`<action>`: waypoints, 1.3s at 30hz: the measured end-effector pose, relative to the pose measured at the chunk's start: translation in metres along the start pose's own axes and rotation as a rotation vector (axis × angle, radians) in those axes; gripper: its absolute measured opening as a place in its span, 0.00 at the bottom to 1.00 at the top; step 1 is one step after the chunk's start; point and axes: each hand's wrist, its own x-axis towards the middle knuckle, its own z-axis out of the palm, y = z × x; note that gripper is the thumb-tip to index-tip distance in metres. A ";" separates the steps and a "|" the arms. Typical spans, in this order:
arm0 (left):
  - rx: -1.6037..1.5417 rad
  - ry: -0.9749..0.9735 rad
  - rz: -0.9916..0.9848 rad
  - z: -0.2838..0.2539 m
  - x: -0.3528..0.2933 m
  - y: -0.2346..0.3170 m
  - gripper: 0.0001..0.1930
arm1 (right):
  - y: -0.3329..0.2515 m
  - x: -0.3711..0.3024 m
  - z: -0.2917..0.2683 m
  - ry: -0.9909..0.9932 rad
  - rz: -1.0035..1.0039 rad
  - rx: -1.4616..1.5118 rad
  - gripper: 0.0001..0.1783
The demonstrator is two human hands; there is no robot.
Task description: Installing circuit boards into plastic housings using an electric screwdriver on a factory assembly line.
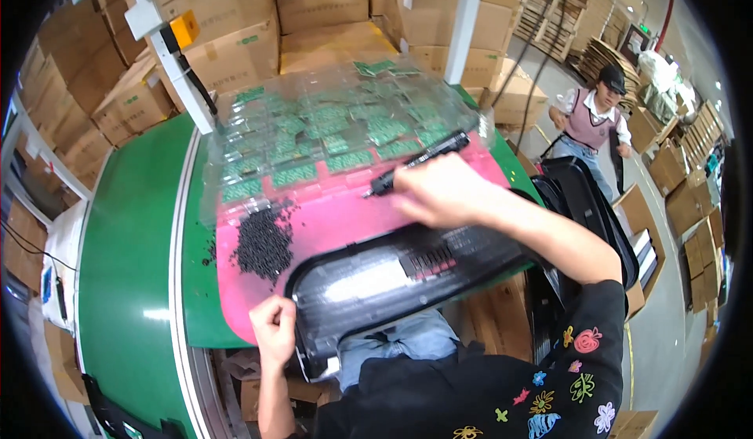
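Observation:
My right hand (pixel 443 192) is closed around a black electric screwdriver (pixel 386 182), held above the pink mat with its thin tip pointing left. A long black plastic shell (pixel 361 278) with rounded corners and a slotted patch lies across the near edge of the mat and above my lap. At the shell's left end, my left hand (pixel 273 331) is closed with the fingers curled in, right beside the rim. What those fingers hold, if anything, is hidden. Close by on the mat (pixel 337 211) is a heap of tiny black pieces, apparently screws (pixel 265 243).
Clear plastic trays (pixel 314 129) with several green circuit boards cover the far side of the green bench (pixel 129 235). More black shells (pixel 588 204) stand to the right. Beyond them a person in a pink vest (pixel 588 121) sits. Cardboard boxes (pixel 321 3) are stacked behind the bench.

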 end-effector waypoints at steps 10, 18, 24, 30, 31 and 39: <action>0.000 -0.026 -0.056 -0.002 0.005 0.000 0.20 | 0.253 0.244 0.089 0.308 0.521 -0.441 0.24; -0.033 -0.050 -0.111 -0.006 0.012 0.010 0.11 | 0.289 0.284 0.122 0.136 0.409 -0.329 0.34; -0.001 -0.095 -0.073 -0.009 0.012 0.004 0.15 | 0.321 0.291 0.126 0.159 0.371 -0.407 0.30; 0.049 -0.042 -0.110 -0.009 0.012 0.012 0.18 | 0.277 0.257 0.059 0.441 0.130 -0.356 0.17; 0.063 -0.048 -0.104 -0.009 0.012 0.012 0.18 | 0.255 0.249 0.039 0.527 0.115 -0.188 0.18; 0.480 -0.039 0.319 0.003 0.078 0.102 0.25 | 0.037 0.086 -0.043 -0.266 -0.077 1.200 0.40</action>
